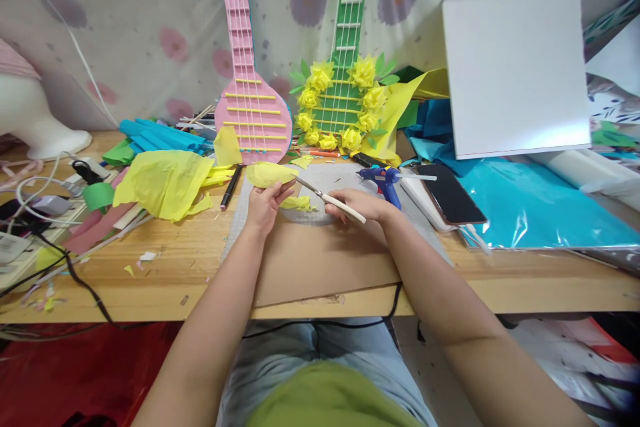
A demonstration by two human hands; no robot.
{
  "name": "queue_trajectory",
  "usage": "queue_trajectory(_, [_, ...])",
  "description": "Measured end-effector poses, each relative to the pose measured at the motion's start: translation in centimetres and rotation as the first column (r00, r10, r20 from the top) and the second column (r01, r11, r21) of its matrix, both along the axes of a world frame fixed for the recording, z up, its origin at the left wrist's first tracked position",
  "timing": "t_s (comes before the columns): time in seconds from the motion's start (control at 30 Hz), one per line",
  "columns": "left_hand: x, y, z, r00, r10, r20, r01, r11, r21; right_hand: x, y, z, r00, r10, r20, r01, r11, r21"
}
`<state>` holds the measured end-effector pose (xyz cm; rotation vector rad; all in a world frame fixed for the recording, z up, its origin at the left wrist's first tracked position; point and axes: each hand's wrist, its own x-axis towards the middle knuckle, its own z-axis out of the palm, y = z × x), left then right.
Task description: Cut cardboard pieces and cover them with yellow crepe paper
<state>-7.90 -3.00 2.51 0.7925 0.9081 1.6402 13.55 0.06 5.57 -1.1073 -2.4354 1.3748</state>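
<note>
My left hand [263, 203] is closed on a piece of yellow crepe paper [269, 173], holding it above the wooden table [180, 267]. My right hand [357, 205] grips a pair of scissors [327, 197] with pale handles; their blades point left into the paper. A yellow paper scrap [297, 203] lies just under the scissors. Both hands hover over a brown cardboard sheet [325, 257].
A pink paper guitar [247, 80] and a green guitar with yellow paper flowers [345, 87] lean at the back. A blue glue gun [383, 179], a phone [450, 195], a black pen [231, 187], a crumpled yellow paper heap [163, 181], a white board [515, 73] and cables [45, 213] surround the hands.
</note>
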Motion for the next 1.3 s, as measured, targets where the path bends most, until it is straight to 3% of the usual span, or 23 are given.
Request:
queue_trajectory(0.17, [0.50,-0.17,0.18,1.000,-0.016,-0.016,0.016,1.000,-0.018,0.10,-0.02,-0.04,0.995,0.026,-0.096,-0.032,0.997,-0.065])
queue_trajectory(0.53, [0.38,-0.03,-0.13,0.998,-0.015,-0.057,0.014,1.000,-0.026,0.25,0.39,-0.56,0.992,0.058,-0.115,-0.068,0.994,-0.081])
queue_trajectory(1.3, [0.31,0.14,-0.41,0.999,-0.011,-0.047,0.009,0.999,-0.049,-0.14,0.11,-0.09,0.991,-0.070,-0.115,0.048,0.982,-0.185])
